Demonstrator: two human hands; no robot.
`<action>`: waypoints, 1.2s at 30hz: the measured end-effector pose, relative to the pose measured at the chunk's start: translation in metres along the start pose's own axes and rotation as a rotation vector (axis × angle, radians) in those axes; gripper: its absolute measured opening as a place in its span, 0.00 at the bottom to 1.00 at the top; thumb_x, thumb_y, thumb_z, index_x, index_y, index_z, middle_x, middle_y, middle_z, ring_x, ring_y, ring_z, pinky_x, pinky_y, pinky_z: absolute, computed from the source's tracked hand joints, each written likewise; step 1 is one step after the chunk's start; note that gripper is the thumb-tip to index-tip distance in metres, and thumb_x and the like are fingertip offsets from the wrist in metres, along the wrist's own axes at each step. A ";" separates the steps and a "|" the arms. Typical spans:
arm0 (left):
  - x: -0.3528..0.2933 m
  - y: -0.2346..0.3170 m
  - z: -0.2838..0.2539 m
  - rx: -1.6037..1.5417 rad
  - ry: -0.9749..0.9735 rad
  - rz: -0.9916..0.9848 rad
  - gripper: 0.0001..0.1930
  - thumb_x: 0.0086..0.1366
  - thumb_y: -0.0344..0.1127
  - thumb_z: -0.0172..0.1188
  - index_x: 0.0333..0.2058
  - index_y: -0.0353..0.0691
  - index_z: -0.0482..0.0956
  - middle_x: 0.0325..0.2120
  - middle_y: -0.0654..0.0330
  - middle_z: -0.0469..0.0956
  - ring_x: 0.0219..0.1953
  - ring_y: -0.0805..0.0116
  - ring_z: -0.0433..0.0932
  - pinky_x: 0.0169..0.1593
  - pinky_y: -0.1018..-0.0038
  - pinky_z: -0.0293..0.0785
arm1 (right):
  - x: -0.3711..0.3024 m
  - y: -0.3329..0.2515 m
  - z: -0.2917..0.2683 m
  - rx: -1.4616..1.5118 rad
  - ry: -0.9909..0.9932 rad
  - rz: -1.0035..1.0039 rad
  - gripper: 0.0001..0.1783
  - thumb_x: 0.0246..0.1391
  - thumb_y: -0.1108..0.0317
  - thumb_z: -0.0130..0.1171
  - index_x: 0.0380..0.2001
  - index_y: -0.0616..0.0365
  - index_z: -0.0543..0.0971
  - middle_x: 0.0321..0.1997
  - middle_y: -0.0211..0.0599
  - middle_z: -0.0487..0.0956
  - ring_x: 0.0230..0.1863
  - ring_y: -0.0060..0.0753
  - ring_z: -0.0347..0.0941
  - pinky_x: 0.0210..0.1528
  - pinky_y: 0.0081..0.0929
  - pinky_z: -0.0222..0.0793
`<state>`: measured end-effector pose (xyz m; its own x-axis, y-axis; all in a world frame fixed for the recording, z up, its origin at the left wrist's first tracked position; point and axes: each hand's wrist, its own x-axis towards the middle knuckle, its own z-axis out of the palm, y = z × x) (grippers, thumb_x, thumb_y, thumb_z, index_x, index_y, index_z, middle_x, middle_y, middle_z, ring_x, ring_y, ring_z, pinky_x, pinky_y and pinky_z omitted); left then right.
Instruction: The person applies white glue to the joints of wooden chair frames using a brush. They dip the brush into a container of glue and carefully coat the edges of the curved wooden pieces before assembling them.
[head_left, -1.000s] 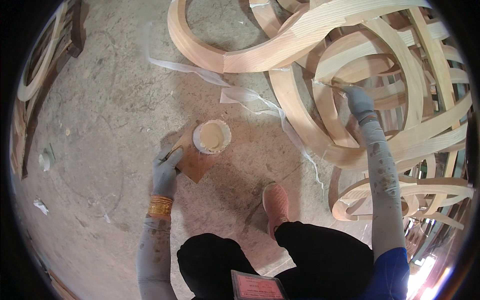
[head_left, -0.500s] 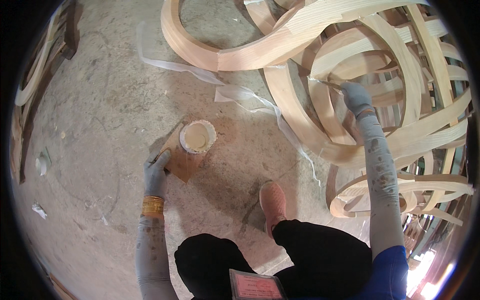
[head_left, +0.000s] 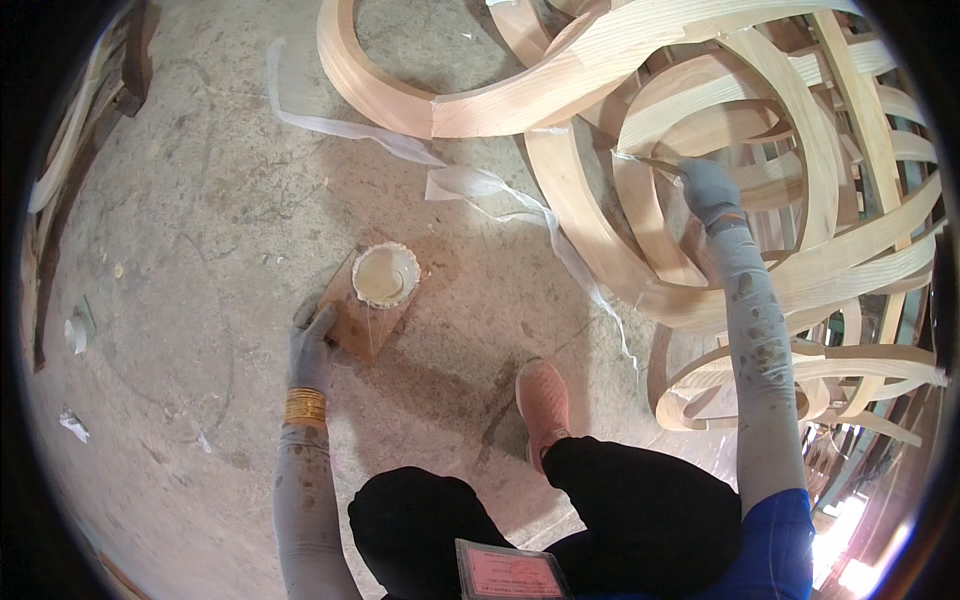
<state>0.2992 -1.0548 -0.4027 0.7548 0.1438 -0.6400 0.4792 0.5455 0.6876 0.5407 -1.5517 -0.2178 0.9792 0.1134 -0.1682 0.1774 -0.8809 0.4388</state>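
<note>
My gloved left hand [head_left: 312, 345] is closed on the edge of a small brown board [head_left: 352, 330]. A round tub [head_left: 386, 276] sits on that board, its rim crusted white and pale paste inside. Farther off to the right, my gloved right hand [head_left: 710, 190] grips a thin, flat spreading tool [head_left: 650, 162], probably a spatula. Its tip touches the curved wooden frame [head_left: 640, 205] at a joint with a whitish smear. Most of the tool's handle is hidden inside my fist.
Large curved wooden frames [head_left: 480, 115] are piled at the far right, with more rings [head_left: 690, 385] below. A strip of white plastic film [head_left: 475, 185] lies on the concrete floor [head_left: 200, 250]. At the left sits a tape roll [head_left: 78, 332]; my pink shoe [head_left: 543, 400] is near the middle.
The tub has tipped slightly and shifted a little left with the board. My right hand and the tool stay almost in place at the joint.
</note>
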 end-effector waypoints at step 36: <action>-0.002 0.006 0.006 0.033 0.045 -0.057 0.17 0.60 0.37 0.59 0.45 0.33 0.74 0.37 0.58 0.77 0.36 0.71 0.76 0.37 0.76 0.75 | -0.021 0.016 -0.003 0.019 -0.006 0.104 0.10 0.50 0.65 0.50 0.31 0.50 0.80 0.33 0.44 0.79 0.37 0.50 0.75 0.39 0.44 0.71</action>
<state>0.3034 -1.0566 -0.3948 0.7057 0.1507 -0.6923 0.5356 0.5262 0.6605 0.5238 -1.5668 -0.2042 0.9917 0.0181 -0.1275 0.0725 -0.8965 0.4371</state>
